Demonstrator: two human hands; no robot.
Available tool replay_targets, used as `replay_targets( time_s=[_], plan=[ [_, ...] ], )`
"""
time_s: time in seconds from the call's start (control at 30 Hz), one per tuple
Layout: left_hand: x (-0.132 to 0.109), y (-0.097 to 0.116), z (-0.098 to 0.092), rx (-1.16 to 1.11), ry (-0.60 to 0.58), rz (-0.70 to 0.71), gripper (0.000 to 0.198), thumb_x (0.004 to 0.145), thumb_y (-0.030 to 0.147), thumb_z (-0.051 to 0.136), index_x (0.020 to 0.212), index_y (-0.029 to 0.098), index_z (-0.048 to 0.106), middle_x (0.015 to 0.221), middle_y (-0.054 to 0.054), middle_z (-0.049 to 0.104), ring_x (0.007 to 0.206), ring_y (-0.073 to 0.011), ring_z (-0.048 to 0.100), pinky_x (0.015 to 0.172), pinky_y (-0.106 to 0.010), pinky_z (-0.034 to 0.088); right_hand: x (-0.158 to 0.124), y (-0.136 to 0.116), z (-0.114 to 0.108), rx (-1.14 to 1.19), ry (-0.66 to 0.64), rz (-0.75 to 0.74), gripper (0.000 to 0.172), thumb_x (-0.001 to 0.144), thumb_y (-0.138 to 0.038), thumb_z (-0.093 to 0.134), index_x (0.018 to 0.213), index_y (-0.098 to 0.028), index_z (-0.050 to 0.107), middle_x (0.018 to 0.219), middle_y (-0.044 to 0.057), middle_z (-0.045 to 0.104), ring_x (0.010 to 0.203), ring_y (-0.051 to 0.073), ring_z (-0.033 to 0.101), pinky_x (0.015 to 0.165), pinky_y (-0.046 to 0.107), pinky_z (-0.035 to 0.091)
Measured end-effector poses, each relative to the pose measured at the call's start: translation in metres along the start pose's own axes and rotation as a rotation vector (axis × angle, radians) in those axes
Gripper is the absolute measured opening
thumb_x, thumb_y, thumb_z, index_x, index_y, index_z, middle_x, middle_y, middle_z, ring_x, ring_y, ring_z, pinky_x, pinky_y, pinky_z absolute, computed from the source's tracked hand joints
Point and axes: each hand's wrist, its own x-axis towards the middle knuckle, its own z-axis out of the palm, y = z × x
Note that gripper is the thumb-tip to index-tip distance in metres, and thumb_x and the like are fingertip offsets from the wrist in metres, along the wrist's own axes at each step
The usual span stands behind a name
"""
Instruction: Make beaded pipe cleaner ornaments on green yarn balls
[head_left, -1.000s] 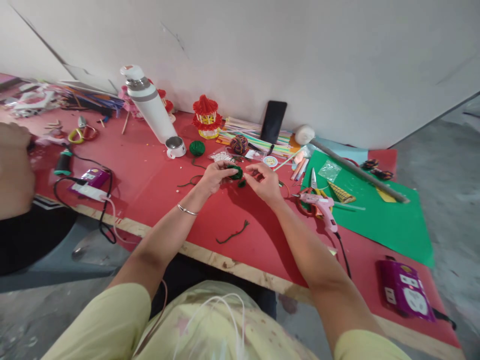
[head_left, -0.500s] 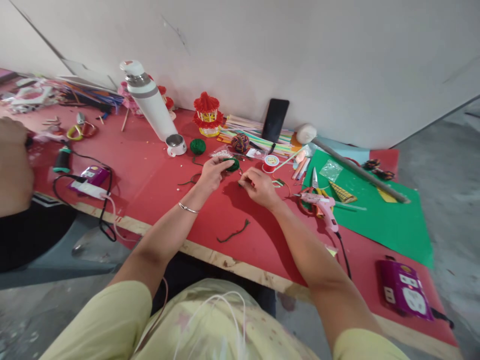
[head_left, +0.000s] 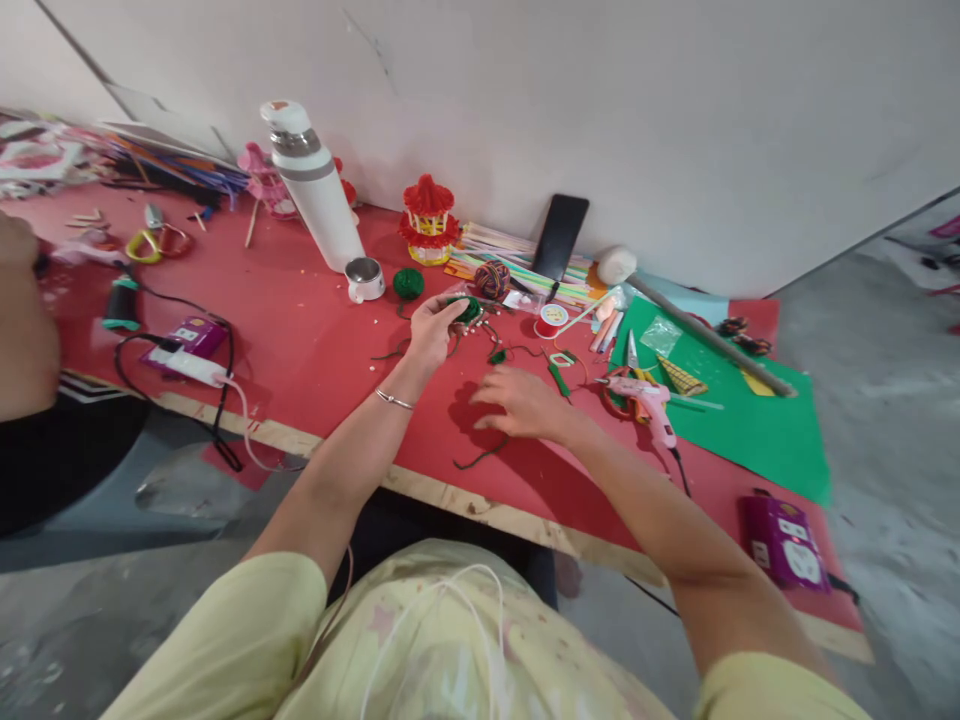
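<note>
My left hand [head_left: 433,330] is closed round a small green yarn-wrapped piece [head_left: 469,308], held just above the red table [head_left: 315,340]. My right hand [head_left: 519,402] hovers low over the table, fingers loosely spread and curled, holding nothing I can see. A dark green yarn scrap [head_left: 480,456] lies right under its fingertips. A small green bit [head_left: 498,355] with a loose thread lies between the two hands.
A pink glue gun [head_left: 643,398], scissors, a red thread spool [head_left: 552,320], green paper sheet [head_left: 750,420] and purple power strip [head_left: 787,540] lie to the right. A white bottle [head_left: 315,190], metal cup [head_left: 365,278], yarn balls, red ornament [head_left: 427,220] and phone [head_left: 561,238] stand behind. Another person's arm [head_left: 22,320] is at the left.
My right hand has left the green piece and moved back toward me, down near the yarn scrap. My left hand keeps the green piece, slightly farther from me.
</note>
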Motion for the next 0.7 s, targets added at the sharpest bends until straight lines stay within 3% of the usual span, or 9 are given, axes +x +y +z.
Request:
replay_targets(
  time_s=[0.07,0.17,0.27,0.33,0.47,0.5,0.6,0.7],
  plan=[
    [0.001,0.001,-0.002,-0.012,0.000,-0.022,0.045,0.059,0.040,0.094,0.088,0.017,0.067,0.075,0.000,0.071,0.058,-0.0103,0.064,0.052,-0.023,0.048,-0.020,-0.012,0.007,-0.001,-0.085,0.036,0.028,0.091,-0.045,0.075,0.108,-0.023,0.077,0.106,0.009,0.070,0.104,0.025,0.062,0.084,0.034,0.048],
    [0.001,0.004,-0.003,-0.021,-0.021,-0.047,0.046,0.061,0.042,0.093,0.089,0.017,0.068,0.070,0.000,0.069,0.051,-0.0085,0.059,0.046,-0.022,0.041,-0.044,-0.031,0.028,-0.017,-0.127,0.136,0.015,0.100,-0.033,0.064,0.100,-0.022,0.074,0.100,0.006,0.068,0.100,0.021,0.061,0.083,0.032,0.046],
    [0.004,0.007,-0.006,-0.031,-0.014,-0.045,0.047,0.061,0.043,0.093,0.093,0.017,0.069,0.072,0.000,0.070,0.051,-0.0081,0.058,0.044,-0.020,0.039,-0.043,-0.033,0.033,-0.107,-0.116,0.214,0.017,0.102,-0.030,0.059,0.099,-0.020,0.072,0.102,0.009,0.069,0.097,0.022,0.060,0.081,0.033,0.045],
    [0.008,0.008,-0.010,-0.022,0.030,-0.025,0.047,0.062,0.044,0.092,0.095,0.018,0.070,0.073,0.001,0.070,0.051,-0.0073,0.057,0.044,-0.020,0.039,-0.025,-0.018,0.015,-0.166,-0.073,0.280,0.019,0.102,-0.031,0.059,0.097,-0.019,0.073,0.101,0.011,0.069,0.098,0.024,0.060,0.080,0.035,0.046],
    [0.015,0.012,-0.019,-0.016,0.103,0.050,0.044,0.065,0.045,0.089,0.095,0.019,0.069,0.074,0.001,0.068,0.052,-0.0068,0.057,0.043,-0.019,0.037,0.026,0.030,-0.043,-0.257,0.253,0.542,0.027,0.104,-0.028,0.050,0.103,-0.017,0.074,0.111,0.016,0.069,0.106,0.029,0.062,0.087,0.041,0.049],
    [0.016,0.013,-0.021,-0.019,0.116,0.065,0.044,0.065,0.045,0.089,0.095,0.019,0.069,0.075,0.001,0.068,0.053,-0.0068,0.058,0.042,-0.019,0.036,0.036,0.036,-0.052,-0.269,0.264,0.565,0.029,0.104,-0.026,0.048,0.104,-0.015,0.075,0.111,0.018,0.070,0.109,0.031,0.062,0.092,0.045,0.049],
    [0.018,0.016,-0.025,-0.002,0.148,0.098,0.042,0.066,0.042,0.088,0.094,0.018,0.070,0.077,0.001,0.068,0.051,-0.0052,0.054,0.042,-0.019,0.036,0.043,0.016,-0.044,-0.185,0.226,0.446,0.037,0.105,-0.026,0.042,0.114,-0.014,0.075,0.119,0.020,0.072,0.118,0.032,0.063,0.105,0.050,0.047],
    [0.019,0.017,-0.025,0.020,0.160,0.118,0.037,0.068,0.038,0.088,0.093,0.018,0.070,0.079,0.001,0.068,0.054,-0.0056,0.055,0.044,-0.019,0.039,0.014,-0.046,0.006,-0.081,0.202,0.203,0.046,0.107,-0.036,0.041,0.145,-0.017,0.060,0.150,0.015,0.060,0.140,0.030,0.054,0.119,0.050,0.041]
  ],
)
